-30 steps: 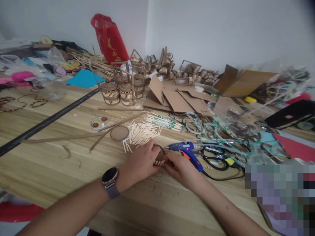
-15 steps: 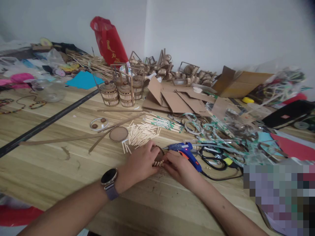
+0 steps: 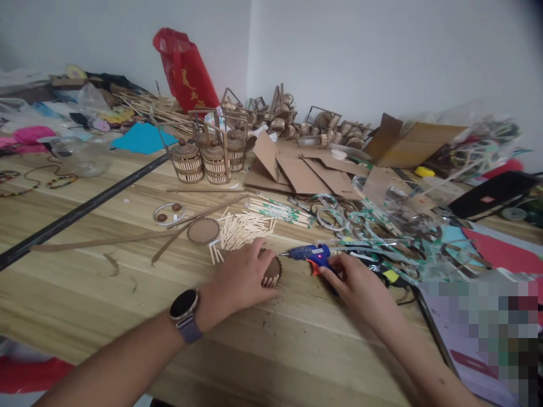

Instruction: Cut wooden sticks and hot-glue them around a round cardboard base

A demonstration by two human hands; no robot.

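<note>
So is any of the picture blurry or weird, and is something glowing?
Head view: the tangled heap at far right looks smeary; head view: square blocks hide part of the lower right; head view: the top right corner goes dark; head view: a red light glows on the glue gun.

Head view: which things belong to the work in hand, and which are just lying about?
Likely belonging:
cardboard disc with short sticks along its near edge, at the left hand
blue glue gun, right hand on its handle
pile of short sticks
second disc

Seemingly just lying about:
red bag
blue sheet
pink bundle
</note>
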